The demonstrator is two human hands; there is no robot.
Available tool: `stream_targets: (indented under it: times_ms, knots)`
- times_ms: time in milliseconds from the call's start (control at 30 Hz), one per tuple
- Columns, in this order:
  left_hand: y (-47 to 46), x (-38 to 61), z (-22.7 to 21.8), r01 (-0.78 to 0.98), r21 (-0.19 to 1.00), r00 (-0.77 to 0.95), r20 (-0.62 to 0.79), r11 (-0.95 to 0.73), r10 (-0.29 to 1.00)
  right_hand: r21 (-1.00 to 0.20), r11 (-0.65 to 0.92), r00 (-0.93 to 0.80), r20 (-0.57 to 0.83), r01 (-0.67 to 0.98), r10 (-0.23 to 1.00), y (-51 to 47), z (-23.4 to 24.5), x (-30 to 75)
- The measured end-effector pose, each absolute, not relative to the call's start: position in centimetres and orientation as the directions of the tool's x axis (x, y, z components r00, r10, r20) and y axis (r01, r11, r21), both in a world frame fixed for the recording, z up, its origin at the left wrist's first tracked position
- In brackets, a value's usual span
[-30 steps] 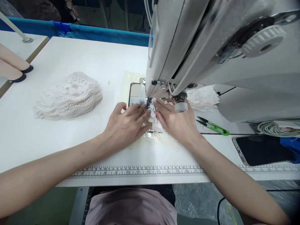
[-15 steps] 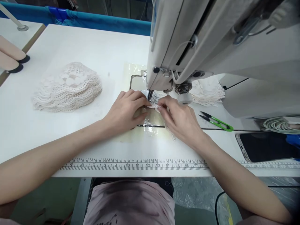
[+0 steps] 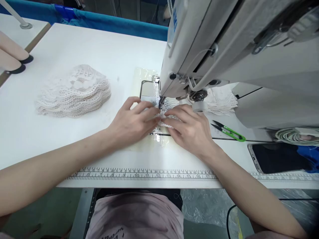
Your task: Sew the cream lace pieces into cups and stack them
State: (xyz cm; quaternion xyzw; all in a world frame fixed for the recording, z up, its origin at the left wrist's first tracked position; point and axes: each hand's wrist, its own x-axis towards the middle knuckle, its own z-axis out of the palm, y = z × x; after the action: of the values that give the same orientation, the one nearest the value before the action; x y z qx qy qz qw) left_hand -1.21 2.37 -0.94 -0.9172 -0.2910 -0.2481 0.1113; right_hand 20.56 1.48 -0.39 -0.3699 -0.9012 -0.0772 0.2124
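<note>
Just in front of the needle area of a white sewing machine (image 3: pixel 189 59), both hands are at a small piece of white lace (image 3: pixel 165 123). My left hand (image 3: pixel 136 119) pinches its left edge, fingers bent and close together. From the other side my right hand (image 3: pixel 190 127) grips the lace, its fingertips nearly meeting the left ones. Part of the lace runs back beside the presser foot (image 3: pixel 161 101); the rest is covered by my fingers.
A stack of white lace pieces (image 3: pixel 77 91) lies at the left, another lace stack (image 3: pixel 220 99) behind the machine head. Green thread snips (image 3: pixel 229 131), a phone (image 3: pixel 279 157) and a coiled cable (image 3: pixel 296 135) are at the right. A ruler strip (image 3: pixel 147 175) follows the front edge.
My hands have come closer together at the lace, and the right fingers now lie flatter over it. More of the lace shows between them. The whole view has shifted slightly.
</note>
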Motion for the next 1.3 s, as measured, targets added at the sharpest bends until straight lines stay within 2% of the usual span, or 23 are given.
stream_targets:
  times_ms: [67,133,367,600,867,1033,1300]
  knots:
    - [1.6,-1.3,-0.7,0.542,-0.219,0.77,0.515,-0.811,0.376,0.026,0.728,-0.658,0.451,0.685,0.603,1.3,-0.2,20.6]
    - [1.1,-1.4,-0.4,0.54,-0.256,0.785,0.497,-0.802,0.37,0.035,0.732,-0.666,0.447,0.68,0.597,1.1,0.0,20.5]
    - [1.1,-1.3,-0.2,0.57,-0.241,0.771,0.489,-0.785,0.409,0.019,0.731,-0.662,0.44,0.683,0.607,1.2,0.2,20.5]
    - [1.4,-1.2,-0.1,0.599,-0.226,0.754,0.481,-0.768,0.446,0.06,0.707,-0.649,0.455,0.705,0.609,1.4,-0.2,20.4]
    - [2.1,-0.9,-0.5,0.643,-0.263,0.726,0.51,-0.719,0.462,0.056,0.665,-0.62,0.428,0.744,0.658,2.0,-0.6,20.4]
    - [2.0,-0.8,-0.1,0.638,-0.28,0.731,0.512,-0.717,0.451,0.044,0.692,-0.631,0.455,0.72,0.628,1.9,-0.6,20.6]
    - [2.1,-1.0,-0.3,0.657,-0.211,0.701,0.526,-0.724,0.482,0.081,0.673,-0.628,0.454,0.735,0.632,1.8,-0.5,20.7]
